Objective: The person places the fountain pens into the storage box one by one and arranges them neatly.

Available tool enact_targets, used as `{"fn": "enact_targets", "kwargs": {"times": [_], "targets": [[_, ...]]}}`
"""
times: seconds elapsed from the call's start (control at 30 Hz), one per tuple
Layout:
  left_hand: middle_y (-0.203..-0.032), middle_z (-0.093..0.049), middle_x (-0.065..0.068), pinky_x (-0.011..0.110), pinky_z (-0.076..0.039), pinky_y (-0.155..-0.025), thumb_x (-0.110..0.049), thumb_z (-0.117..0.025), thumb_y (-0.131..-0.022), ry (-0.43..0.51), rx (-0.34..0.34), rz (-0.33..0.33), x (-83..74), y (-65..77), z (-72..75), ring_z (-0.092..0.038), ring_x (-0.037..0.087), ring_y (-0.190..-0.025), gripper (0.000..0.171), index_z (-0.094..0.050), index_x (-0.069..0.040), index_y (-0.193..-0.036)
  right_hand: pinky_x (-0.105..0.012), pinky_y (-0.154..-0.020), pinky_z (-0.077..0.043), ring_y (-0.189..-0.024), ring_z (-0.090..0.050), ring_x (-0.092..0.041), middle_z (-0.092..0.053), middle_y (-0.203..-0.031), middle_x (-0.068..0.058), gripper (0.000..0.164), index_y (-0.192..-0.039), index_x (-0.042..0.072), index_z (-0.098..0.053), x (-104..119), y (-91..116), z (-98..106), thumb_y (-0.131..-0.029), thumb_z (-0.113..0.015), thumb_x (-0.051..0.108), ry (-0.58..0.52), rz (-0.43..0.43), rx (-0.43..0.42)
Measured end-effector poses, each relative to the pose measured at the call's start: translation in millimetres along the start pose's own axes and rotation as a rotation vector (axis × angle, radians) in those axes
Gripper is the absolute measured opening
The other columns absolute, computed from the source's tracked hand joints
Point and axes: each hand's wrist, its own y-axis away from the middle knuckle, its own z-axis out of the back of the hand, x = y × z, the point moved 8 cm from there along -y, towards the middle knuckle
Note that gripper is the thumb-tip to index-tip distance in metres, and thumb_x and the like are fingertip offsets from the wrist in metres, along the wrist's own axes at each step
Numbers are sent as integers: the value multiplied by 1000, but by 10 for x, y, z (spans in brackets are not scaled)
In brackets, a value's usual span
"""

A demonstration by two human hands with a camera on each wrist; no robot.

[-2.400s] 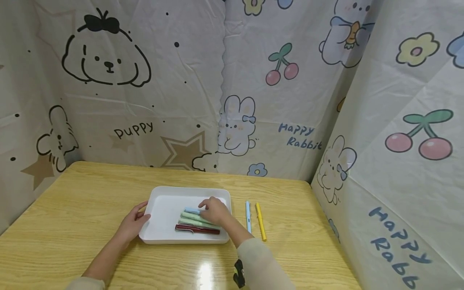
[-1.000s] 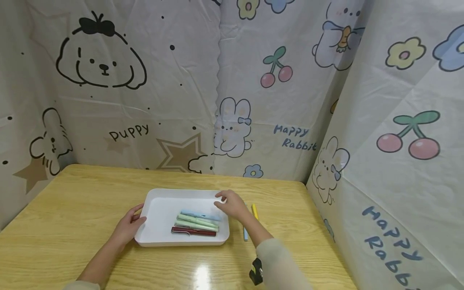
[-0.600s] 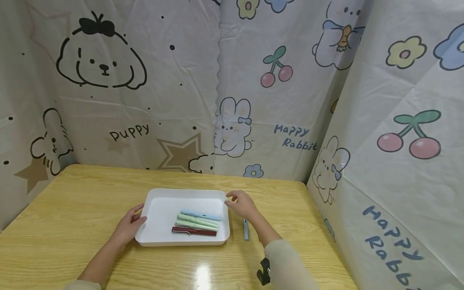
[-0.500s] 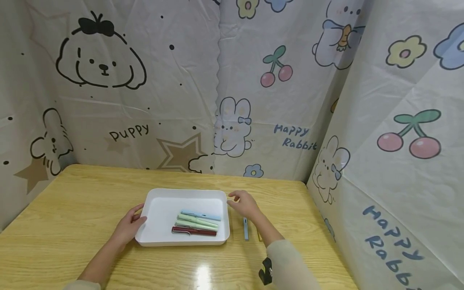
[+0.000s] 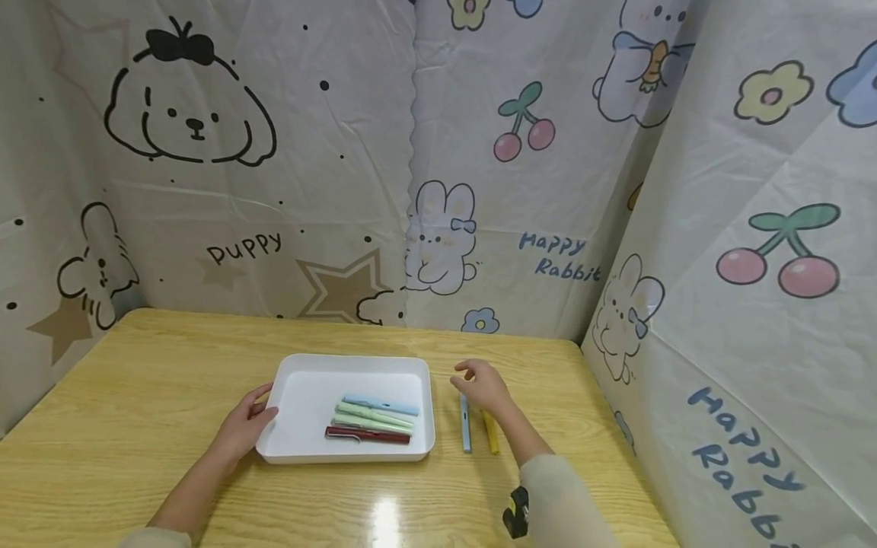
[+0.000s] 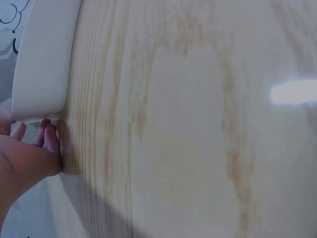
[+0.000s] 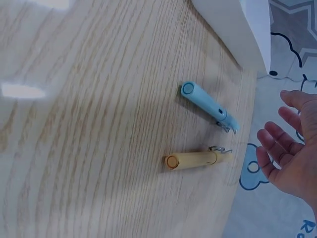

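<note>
On the wooden table lies a white tray [image 5: 301, 388]. My left hand [image 5: 240, 426] grips its left side, thumb at the rim; the left wrist view shows curled fingers by the tray wall [image 6: 44, 64]. Inside the tray, at its right, lie a light blue pen [image 5: 380, 404], two light green pens [image 5: 373, 416] and a dark red pen [image 5: 366, 435]. My right hand [image 5: 485, 387] hovers right of the tray with relaxed fingers, holding nothing. Below it a second light blue pen [image 7: 205, 101] and a yellow pen [image 7: 193, 159] lie on the table, their far ends partly hidden in the head view.
The light wood table [image 5: 342, 495] meets a printed cloth [image 5: 356, 190] hanging behind it. Another cloth panel [image 5: 719, 342] hangs along the right side. A dark object [image 5: 517, 511] sits at the right sleeve's cuff.
My right hand has left the light blue pen in the tray and moved right, over the two pens on the table. That pen now lies flatter beside the green ones. The left hand stays at the tray.
</note>
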Motion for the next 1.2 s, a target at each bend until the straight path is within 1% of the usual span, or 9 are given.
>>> {"fn": "enact_targets", "kwargs": {"times": [0.1, 0.2, 0.3, 0.37, 0.6, 0.77, 0.9, 1.03, 1.2], "targets": [[-142, -32, 34, 43, -49, -91, -26, -43, -99, 3, 3, -1, -6, 7, -2, -41, 43, -124, 60, -16, -7, -149, -36, -70, -48, -89, -57, -25, -63, -101, -13, 33, -115, 5, -64, -62, 23, 29, -89, -63, 25, -12, -24, -12], [-142, -32, 34, 44, -49, -92, -25, -43, -99, 3, 2, -2, -9, 9, -2, -41, 43, -124, 59, -17, -6, -149, -34, -68, -46, -87, -56, -23, -62, -99, -13, 33, -114, 3, -64, -133, 43, 43, -89, -62, 25, -24, -38, -21], [-141, -32, 34, 44, -48, -92, -25, -43, -99, 4, 0, -5, -16, 9, -2, -41, 43, -124, 59, -17, -6, -149, -31, -66, -45, -85, -54, -22, -61, -98, -12, 33, -114, 4, -64, -234, 65, 57, -89, -62, 25, -41, -68, -30], [-141, -32, 34, 43, -48, -92, -25, -43, -99, 10, 1, -8, -20, 10, -4, -41, 43, -124, 59, -17, -6, -149, -31, -67, -44, -85, -54, -21, -61, -99, -11, 33, -115, 4, -64, -304, 85, 68, -89, -63, 25, -55, -96, -39], [-142, -32, 33, 43, -48, -92, -26, -42, -100, 21, 8, -12, -19, 20, -7, -41, 43, -124, 60, -16, -7, -150, -36, -71, -48, -87, -57, -24, -63, -101, -15, 35, -114, 1, -64, -528, 135, 117, -88, -62, 25, -72, -164, -82], [-142, -32, 34, 43, -49, -91, -26, -42, -100, 18, 9, -12, 0, 20, -7, -41, 43, -124, 59, -16, -7, -150, -38, -75, -49, -91, -58, -26, -63, -103, -17, 34, -112, -1, -64, -667, 180, 87, -89, -61, 25, -86, -217, -85], [-141, -32, 33, 42, -49, -91, -25, -42, -100, 21, 6, -8, 12, 19, -4, -41, 42, -124, 59, -16, -7, -150, -33, -69, -48, -85, -58, -23, -64, -99, -17, 34, -111, -1, -65, -734, 212, 51, -88, -62, 24, -101, -240, -90], [-141, -32, 33, 42, -49, -91, -25, -43, -100, 27, 3, -9, 7, 20, -2, -41, 42, -124, 59, -16, -7, -150, -25, -61, -43, -76, -54, -18, -63, -92, -14, 34, -109, -2, -65, -794, 223, 14, -88, -62, 24, -131, -262, -106], [-142, -31, 33, 42, -48, -92, -26, -42, -100, 35, 6, -8, -6, 24, -6, -40, 42, -124, 59, -16, -7, -150, -23, -56, -40, -70, -50, -16, -59, -88, -11, 35, -109, -1, -65, -874, 239, -62, -89, -62, 26, -183, -305, -112]]}}
